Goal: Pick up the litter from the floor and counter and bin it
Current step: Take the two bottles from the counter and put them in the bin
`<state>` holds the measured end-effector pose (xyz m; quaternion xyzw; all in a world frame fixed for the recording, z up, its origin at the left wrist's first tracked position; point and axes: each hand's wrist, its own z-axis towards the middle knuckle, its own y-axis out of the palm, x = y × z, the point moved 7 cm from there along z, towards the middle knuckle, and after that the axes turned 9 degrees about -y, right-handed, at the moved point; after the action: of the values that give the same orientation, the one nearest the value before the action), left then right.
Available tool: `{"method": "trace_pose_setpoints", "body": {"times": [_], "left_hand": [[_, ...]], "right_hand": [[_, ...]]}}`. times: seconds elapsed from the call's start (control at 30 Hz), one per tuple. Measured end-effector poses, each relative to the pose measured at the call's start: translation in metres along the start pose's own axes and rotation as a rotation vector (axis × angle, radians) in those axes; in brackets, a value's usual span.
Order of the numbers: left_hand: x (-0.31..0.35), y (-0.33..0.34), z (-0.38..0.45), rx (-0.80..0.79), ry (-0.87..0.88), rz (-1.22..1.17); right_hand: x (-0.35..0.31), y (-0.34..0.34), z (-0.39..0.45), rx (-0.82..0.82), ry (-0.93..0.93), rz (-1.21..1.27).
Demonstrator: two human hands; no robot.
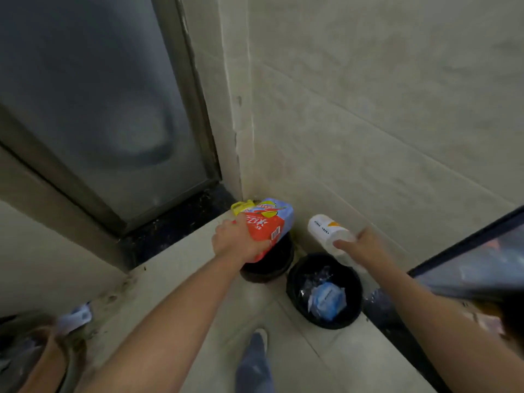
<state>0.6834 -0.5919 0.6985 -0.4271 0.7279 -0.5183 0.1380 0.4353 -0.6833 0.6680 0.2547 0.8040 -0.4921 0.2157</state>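
My left hand grips a red and blue snack bag with a yellow corner, held over a dark brown bin in the corner of the room. My right hand holds a white paper cup on its side, above the far rim of a black bin lined with a black bag. Inside that black bin lie a crumpled blue and white wrapper and some clear plastic.
Tiled walls meet behind the bins. A frosted glass door with a dark threshold stands at left. A dark glass-fronted cabinet sits at right. A white scrap lies on the floor at lower left. My foot is below.
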Motion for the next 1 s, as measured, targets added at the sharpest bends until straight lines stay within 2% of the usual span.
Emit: {"method": "trace_pose_setpoints", "body": {"times": [0.1,0.27,0.43,0.57,0.67,0.77,0.87,1.0], "left_hand": [[0.036,0.016,0.065,-0.093,-0.004,0.016],[0.054,0.056,0.157,-0.23,-0.162,0.039],[0.037,0.14,0.231,-0.39,-0.362,-0.068],[0.019,0.234,0.298,-0.484,-0.439,-0.09],[0.003,0.296,0.337,-0.526,-0.407,-0.09],[-0.016,0.329,0.35,-0.523,-0.362,0.002],[-0.03,0.328,0.345,-0.485,-0.264,0.161],[-0.027,0.293,0.341,-0.391,-0.096,0.308]], "right_hand": [[0.006,0.003,0.047,0.01,0.123,0.031],[0.0,0.042,0.121,-0.058,0.236,0.026],[0.011,0.137,0.195,-0.252,0.352,0.038],[0.041,0.228,0.264,-0.356,0.419,0.055],[0.067,0.29,0.304,-0.447,0.394,0.009],[0.087,0.333,0.322,-0.596,0.311,-0.068],[0.094,0.347,0.322,-0.712,0.258,-0.16],[0.07,0.335,0.32,-0.718,0.109,-0.321]]}}
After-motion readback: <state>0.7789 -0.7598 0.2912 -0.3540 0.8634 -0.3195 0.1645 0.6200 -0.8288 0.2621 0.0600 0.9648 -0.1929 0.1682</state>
